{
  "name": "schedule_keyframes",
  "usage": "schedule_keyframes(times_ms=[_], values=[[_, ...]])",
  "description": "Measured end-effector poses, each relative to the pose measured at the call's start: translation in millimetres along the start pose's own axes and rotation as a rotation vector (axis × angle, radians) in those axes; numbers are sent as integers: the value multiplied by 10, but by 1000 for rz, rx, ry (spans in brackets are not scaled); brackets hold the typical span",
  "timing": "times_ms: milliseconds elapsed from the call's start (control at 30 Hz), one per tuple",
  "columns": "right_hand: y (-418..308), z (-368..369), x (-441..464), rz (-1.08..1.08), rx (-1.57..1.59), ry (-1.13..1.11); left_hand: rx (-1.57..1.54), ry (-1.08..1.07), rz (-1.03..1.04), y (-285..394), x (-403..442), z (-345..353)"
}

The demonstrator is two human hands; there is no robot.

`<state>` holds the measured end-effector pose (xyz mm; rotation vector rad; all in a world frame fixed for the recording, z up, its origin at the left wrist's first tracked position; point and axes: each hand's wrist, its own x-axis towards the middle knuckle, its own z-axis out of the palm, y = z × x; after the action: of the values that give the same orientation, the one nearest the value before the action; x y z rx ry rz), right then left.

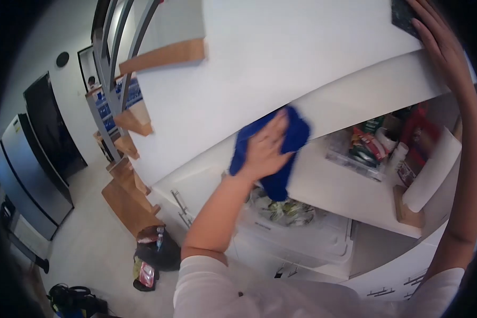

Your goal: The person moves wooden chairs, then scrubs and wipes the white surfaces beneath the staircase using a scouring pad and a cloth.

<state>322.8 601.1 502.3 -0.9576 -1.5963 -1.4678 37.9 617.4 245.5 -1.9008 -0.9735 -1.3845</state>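
My left hand (267, 148) presses a blue cloth (297, 130) against the lower edge of the white sloping panel (302, 53), fingers laid out over the fabric. Part of the cloth hangs down below the hand. My right hand (434, 40) rests high at the right on the panel's end, by a dark greenish plate (404, 18), with its fingers stretched out and nothing gripped. Below is an open white cabinet with a shelf (328, 185).
On the shelf stand a clear bin (355, 161) of packets and a paper towel roll (432, 172) on a wooden base. A clear plastic tub (297, 238) sits underneath. Wooden stairs (127, 201), dark bags (159, 249) and a fridge (34, 175) are at the left.
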Motion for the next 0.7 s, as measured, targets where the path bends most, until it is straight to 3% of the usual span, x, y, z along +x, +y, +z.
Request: schedule_keyframes(times_ms=[67, 167, 200, 233, 267, 333, 467, 600, 700], values=[[-102, 128, -31, -132, 8, 14, 5, -36, -6, -586, -765, -279], [-341, 369, -79, -333, 35, 46, -73, -214, -299, -546, -841, -468], [-492, 478, -110, -388, 61, 47, 58, -212, -142, -517, -808, -448], [-673, 517, -163, -437, 75, 53, 83, -185, -139, -466, -797, -417], [-1081, 65, -218, -470, 97, -7, 112, -161, -136, -415, -789, -380], [-1478, 5, -276, -500, 203, -39, 33, -111, -109, -349, -728, -315], [-2099, -6, -349, -482, 249, -87, 58, -257, 234, -408, -454, -603], [-2255, 126, -405, -410, 236, 6, -61, -301, 161, -702, -779, -825], [-2329, 232, -482, -337, 205, 21, 5, -304, -115, -908, -1295, -1076]])
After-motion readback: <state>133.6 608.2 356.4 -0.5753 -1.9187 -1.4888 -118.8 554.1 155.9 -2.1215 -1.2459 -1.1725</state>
